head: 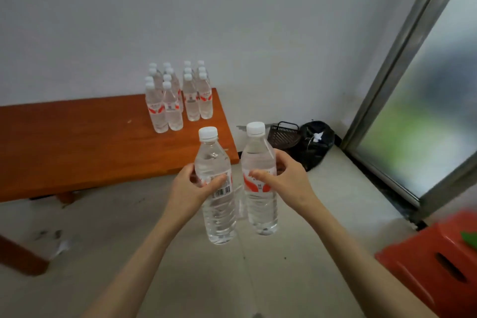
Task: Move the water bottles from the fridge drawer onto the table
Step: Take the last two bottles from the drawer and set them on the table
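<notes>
**Two hands, two bottles**

Left hand (192,184) wrapped round one water bottle (216,188), right hand (281,179) wrapped round another bottle (259,183). Both held upright, low in the middle of the frame, over the floor. Held by the middle, likely to set down standing. Ahead, upper middle: more bottles (178,95) bunched on the brown table (77,142), with bare space beside them. Fridge drawer not in sight.

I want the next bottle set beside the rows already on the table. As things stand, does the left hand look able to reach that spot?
Probably yes. The left hand grips a bottle just off the table edge, and bare wood lies between it and the standing bottles.
</notes>
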### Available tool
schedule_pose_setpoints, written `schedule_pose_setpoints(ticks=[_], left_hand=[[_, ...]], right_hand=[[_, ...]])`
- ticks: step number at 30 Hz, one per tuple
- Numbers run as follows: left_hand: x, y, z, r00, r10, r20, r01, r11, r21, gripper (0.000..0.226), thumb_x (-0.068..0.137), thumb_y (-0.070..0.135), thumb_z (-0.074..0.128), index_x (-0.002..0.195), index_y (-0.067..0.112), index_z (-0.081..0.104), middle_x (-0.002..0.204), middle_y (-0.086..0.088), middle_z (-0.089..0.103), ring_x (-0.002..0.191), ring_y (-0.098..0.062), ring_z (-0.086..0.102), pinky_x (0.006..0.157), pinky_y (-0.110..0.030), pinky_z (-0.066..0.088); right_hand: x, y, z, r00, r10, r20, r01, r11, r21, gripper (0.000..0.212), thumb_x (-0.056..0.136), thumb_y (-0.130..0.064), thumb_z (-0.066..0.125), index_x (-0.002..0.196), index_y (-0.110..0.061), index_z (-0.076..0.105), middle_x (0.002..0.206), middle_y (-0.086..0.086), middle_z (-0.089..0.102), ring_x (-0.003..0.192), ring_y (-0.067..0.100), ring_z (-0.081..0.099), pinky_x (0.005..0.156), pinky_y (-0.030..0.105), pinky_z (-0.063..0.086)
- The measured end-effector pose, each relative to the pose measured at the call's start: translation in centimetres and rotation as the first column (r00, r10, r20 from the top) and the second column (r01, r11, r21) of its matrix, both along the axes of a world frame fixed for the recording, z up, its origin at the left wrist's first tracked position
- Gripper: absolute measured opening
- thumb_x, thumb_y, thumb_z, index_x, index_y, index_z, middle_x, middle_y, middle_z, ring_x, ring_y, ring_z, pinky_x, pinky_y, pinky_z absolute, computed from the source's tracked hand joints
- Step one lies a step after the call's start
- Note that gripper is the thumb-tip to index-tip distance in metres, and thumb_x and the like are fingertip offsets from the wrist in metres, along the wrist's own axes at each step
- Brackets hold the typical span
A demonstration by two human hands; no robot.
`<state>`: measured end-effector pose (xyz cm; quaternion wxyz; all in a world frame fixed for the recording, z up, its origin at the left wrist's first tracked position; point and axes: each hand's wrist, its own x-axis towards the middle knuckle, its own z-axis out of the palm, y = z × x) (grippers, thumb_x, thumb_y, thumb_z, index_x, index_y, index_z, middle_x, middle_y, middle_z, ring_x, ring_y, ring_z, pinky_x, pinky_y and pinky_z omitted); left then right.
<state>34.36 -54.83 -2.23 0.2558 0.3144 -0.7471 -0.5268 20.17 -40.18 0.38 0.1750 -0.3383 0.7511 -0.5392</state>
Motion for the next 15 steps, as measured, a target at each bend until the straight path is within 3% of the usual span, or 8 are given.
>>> schedule_pose_setpoints(ticks=[4, 7, 11, 15], left_hand=[[-2.8, -5.1, -1.0, 0.998, 0.037, 0.052, -0.036, 0.999, -0.023, 0.044, 0.07, 0.039, 0.074, 0.108, 0.025, 0.057, 0.105, 0.008, 0.063, 0.094, -0.008, 0.06, 0.079, -0.027, 0.05], [-5.8, -9.0, -1.3, 0.994, 0.081, 0.079, -0.078, 0.996, -0.042, 0.043, 0.07, 0.039, 0.074, 0.107, 0.026, 0.056, 0.101, 0.012, 0.061, 0.092, -0.003, 0.059, 0.07, -0.018, 0.045], [-10.4, -14.4, -1.5, 0.984, 0.143, 0.108, -0.141, 0.99, -0.033, 0.048, 0.066, 0.044, 0.075, 0.107, 0.033, 0.052, 0.104, 0.013, 0.06, 0.093, -0.004, 0.058, 0.07, -0.018, 0.045], [-14.3, -18.5, -1.4, 0.97, 0.213, 0.117, -0.207, 0.977, -0.06, 0.059, 0.068, 0.036, 0.077, 0.119, 0.025, 0.051, 0.109, 0.012, 0.054, 0.094, -0.005, 0.053, 0.068, -0.013, 0.04]], right_hand=[[-4.2, -6.0, -0.6, 0.998, 0.065, -0.004, -0.064, 0.997, 0.045, 0.035, 0.073, -0.028, 0.075, 0.103, -0.028, 0.057, 0.093, -0.015, 0.063, 0.087, 0.0, 0.061, 0.078, 0.02, 0.051], [-8.1, -10.6, -1.3, 0.995, 0.103, -0.016, -0.102, 0.993, 0.059, 0.038, 0.072, -0.03, 0.076, 0.104, -0.028, 0.055, 0.092, -0.017, 0.061, 0.086, 0.0, 0.06, 0.076, 0.02, 0.051], [-13.8, -16.4, -1.9, 0.989, 0.14, -0.042, -0.136, 0.986, 0.093, 0.043, 0.071, -0.032, 0.077, 0.108, -0.023, 0.056, 0.096, -0.011, 0.062, 0.087, 0.006, 0.062, 0.08, 0.028, 0.053], [-18.3, -21.4, -2.1, 0.976, 0.205, -0.08, -0.194, 0.972, 0.13, 0.05, 0.071, -0.032, 0.077, 0.113, -0.025, 0.051, 0.097, -0.015, 0.056, 0.086, 0.0, 0.055, 0.077, 0.017, 0.046]])
